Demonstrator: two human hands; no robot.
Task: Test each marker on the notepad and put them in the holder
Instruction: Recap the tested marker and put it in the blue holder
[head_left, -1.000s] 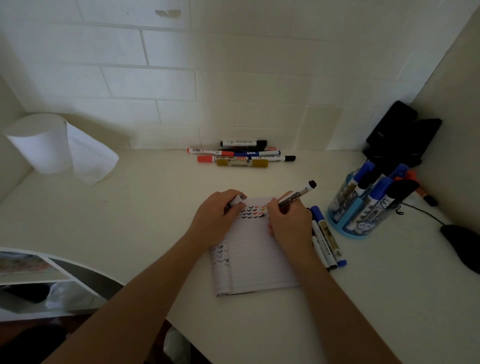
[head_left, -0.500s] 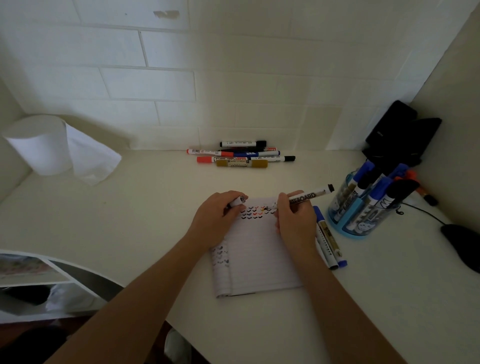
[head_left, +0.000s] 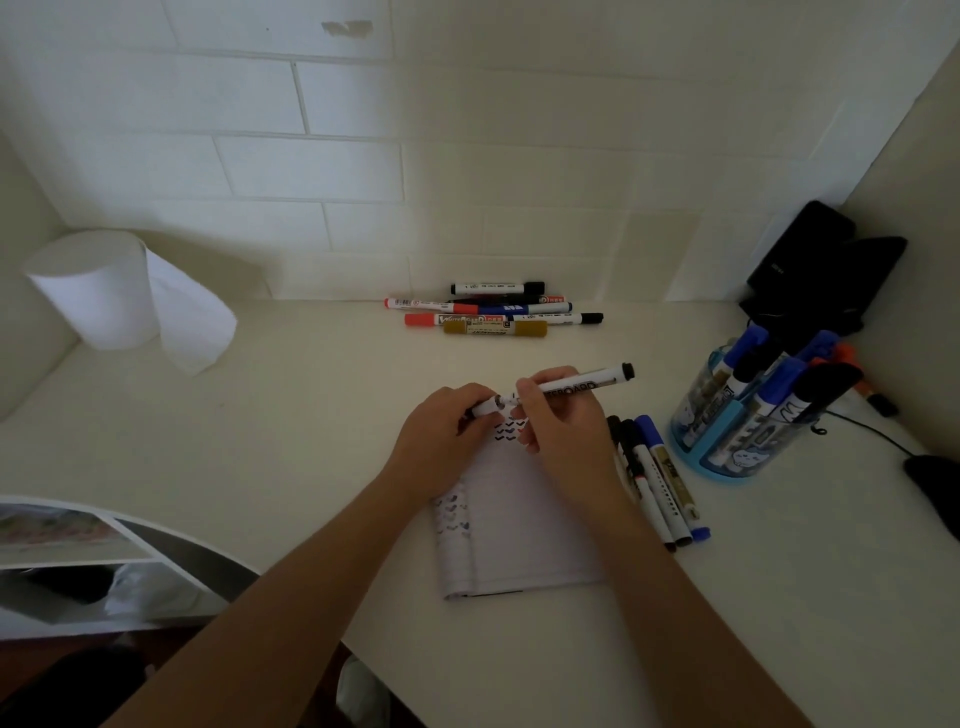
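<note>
The notepad (head_left: 524, 525) lies left of 3 loose markers (head_left: 655, 483), with the holder (head_left: 748, 431) farther right.

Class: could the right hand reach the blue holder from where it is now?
Probably yes: the right hand holds a marker, and only bare desk lies between it and the holder.

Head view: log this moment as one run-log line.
left hand: holds cap | right hand: holds marker | action: recapping over notepad | holder: part filled
</note>
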